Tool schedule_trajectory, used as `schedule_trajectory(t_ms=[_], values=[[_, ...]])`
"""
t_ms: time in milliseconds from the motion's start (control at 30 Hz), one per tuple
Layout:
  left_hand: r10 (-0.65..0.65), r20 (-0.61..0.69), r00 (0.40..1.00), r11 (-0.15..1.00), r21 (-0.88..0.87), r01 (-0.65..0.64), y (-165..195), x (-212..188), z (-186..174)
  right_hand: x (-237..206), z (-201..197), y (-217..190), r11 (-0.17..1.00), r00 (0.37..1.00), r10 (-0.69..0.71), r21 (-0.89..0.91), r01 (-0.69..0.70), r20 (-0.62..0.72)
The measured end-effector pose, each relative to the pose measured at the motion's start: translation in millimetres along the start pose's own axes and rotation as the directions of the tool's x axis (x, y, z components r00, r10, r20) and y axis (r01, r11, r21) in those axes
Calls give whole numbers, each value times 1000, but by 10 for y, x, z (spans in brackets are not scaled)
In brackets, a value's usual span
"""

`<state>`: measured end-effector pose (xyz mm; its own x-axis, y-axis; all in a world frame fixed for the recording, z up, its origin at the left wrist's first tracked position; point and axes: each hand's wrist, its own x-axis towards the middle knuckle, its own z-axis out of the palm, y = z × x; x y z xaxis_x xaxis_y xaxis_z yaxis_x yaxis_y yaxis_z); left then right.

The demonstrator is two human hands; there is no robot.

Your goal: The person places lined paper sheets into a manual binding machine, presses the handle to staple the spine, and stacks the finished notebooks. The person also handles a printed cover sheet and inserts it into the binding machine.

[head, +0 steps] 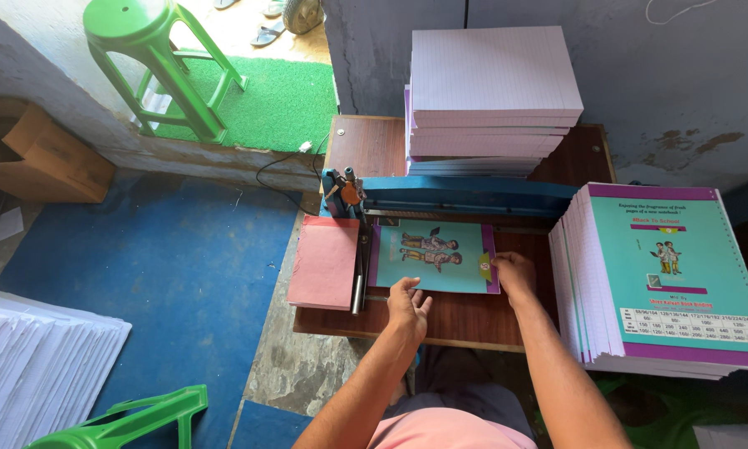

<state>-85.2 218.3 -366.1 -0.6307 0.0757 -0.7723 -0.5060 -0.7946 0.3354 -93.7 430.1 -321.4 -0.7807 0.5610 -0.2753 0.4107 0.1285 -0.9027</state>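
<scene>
Head view, read from the left: a fanned heap of white paper sheets lies on the blue floor, with a green plastic chair below it and a green stool up by the doorway mat. On the wooden table, a pink pad sits just beside the blue stapling machine, whose black lever runs down toward the table's near edge.

Next comes the teal-and-purple notebook, lying flat on the table with its top edge tucked under the machine's bar. The left hand rests at the book's lower edge, fingers laid flat on the cover and not closed round anything — it presses, it does not clasp. The right hand pinches the book's right edge between thumb and fingers, closed on the cover near the purple spine strip.

By my reading the step in hand is squaring the notebook under the bar; the following move would call for both hands to keep the edges true against the machine while the fingers stay out from beneath the bar.

Behind stands a tall stack of ruled paper blocks, and at far right a pile of finished notebooks, back covers up.
</scene>
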Motion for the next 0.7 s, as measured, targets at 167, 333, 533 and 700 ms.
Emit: schedule_trajectory(t_ms=[167,333,533,700], values=[[-4,6,1000,1000,11,4,-13,29,-42,-39,-13,-34,1000,999,27,12,-28,17],[27,7,1000,999,27,-28,-70,118,-156,-91,-9,-101,999,999,50,-12,-50,8],[65,-33,997,988,144,-60,-47,210,-168,-45,-12,-142,997,998,66,-26,-66,16],[121,-82,989,970,219,-100,-38,228,-86,37,-44,-67,997,998,50,56,-53,41]])
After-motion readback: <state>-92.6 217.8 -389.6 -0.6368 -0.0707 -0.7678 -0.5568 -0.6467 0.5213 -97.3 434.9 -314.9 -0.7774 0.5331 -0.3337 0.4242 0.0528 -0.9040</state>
